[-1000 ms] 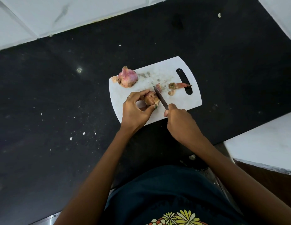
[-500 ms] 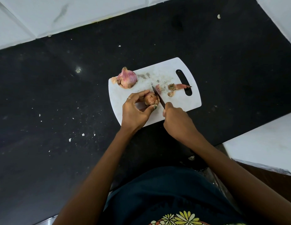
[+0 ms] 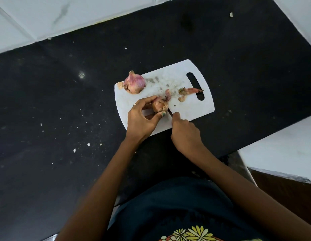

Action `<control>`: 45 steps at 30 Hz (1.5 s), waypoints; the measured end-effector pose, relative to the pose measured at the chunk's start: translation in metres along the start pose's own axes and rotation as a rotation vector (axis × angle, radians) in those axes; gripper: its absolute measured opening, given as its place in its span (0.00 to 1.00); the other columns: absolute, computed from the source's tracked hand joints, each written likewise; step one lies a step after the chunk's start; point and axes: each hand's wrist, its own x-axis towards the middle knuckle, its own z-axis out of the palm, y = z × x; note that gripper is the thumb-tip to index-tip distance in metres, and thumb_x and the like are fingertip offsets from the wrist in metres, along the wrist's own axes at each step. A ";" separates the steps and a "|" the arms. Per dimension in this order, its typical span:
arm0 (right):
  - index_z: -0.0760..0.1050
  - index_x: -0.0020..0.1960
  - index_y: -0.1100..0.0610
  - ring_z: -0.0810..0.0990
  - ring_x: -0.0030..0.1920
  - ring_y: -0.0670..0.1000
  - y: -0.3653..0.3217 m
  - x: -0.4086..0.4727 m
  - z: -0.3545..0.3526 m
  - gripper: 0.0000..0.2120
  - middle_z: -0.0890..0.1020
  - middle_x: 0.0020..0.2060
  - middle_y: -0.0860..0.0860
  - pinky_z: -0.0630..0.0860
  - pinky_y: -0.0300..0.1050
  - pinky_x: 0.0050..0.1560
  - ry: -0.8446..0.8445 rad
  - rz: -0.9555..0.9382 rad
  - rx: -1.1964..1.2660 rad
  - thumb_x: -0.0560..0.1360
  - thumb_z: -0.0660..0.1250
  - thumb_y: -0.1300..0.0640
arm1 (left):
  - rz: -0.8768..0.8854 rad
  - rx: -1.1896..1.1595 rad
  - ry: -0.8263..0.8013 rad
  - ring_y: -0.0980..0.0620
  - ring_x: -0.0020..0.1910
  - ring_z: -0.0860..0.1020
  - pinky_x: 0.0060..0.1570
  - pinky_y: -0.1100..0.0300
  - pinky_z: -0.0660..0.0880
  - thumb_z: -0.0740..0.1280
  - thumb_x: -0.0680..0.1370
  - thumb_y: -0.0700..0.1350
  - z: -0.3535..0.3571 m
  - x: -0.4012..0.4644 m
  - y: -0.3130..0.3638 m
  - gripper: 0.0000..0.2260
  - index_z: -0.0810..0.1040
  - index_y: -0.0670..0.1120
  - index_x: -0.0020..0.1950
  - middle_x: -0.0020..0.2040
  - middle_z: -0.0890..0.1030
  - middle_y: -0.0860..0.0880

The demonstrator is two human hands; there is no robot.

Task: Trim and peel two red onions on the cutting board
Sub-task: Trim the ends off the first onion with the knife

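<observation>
A white cutting board (image 3: 191, 108) lies on the black counter. My left hand (image 3: 141, 119) grips a small brownish-red onion (image 3: 158, 106) between thumb and fingers near the board's middle. My right hand (image 3: 185, 134) holds a knife (image 3: 170, 113); only a short bit of its dark blade shows, right against the onion's near side. A second, larger red onion (image 3: 134, 82) with its skin on sits at the board's far left corner. A cut root end with a red tail (image 3: 189, 90) and skin scraps (image 3: 168, 94) lie on the board.
The black counter (image 3: 64, 110) is speckled with small white crumbs. White tiled wall (image 3: 47, 16) runs along the back. A white surface (image 3: 281, 153) juts in at the right. My dark shirt fills the bottom of the view.
The knife has drawn back toward me: earlier its blade lay long beside the onion, now just a stub shows. A strip of skin now hangs off the onion's far side.
</observation>
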 end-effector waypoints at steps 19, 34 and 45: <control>0.75 0.50 0.59 0.75 0.32 0.49 0.017 0.033 -0.023 0.09 0.78 0.38 0.50 0.72 0.45 0.32 0.224 0.018 0.700 0.75 0.67 0.54 | 0.033 0.073 -0.087 0.56 0.56 0.76 0.59 0.63 0.73 0.68 0.69 0.49 -0.018 -0.011 -0.005 0.24 0.73 0.47 0.64 0.57 0.78 0.54; 0.77 0.46 0.55 0.80 0.41 0.49 0.028 0.044 -0.016 0.09 0.79 0.36 0.47 0.78 0.47 0.47 0.102 -0.051 0.426 0.69 0.75 0.58 | 0.046 0.172 -0.066 0.57 0.58 0.72 0.56 0.78 0.64 0.75 0.70 0.52 -0.013 -0.014 -0.010 0.26 0.72 0.50 0.66 0.57 0.74 0.59; 0.74 0.56 0.63 0.74 0.46 0.58 0.045 0.078 -0.052 0.12 0.71 0.48 0.59 0.69 0.49 0.46 0.345 -0.118 0.282 0.80 0.54 0.61 | 0.041 0.133 -0.022 0.54 0.56 0.75 0.58 0.61 0.73 0.72 0.68 0.54 -0.013 -0.014 -0.011 0.26 0.74 0.49 0.63 0.55 0.76 0.58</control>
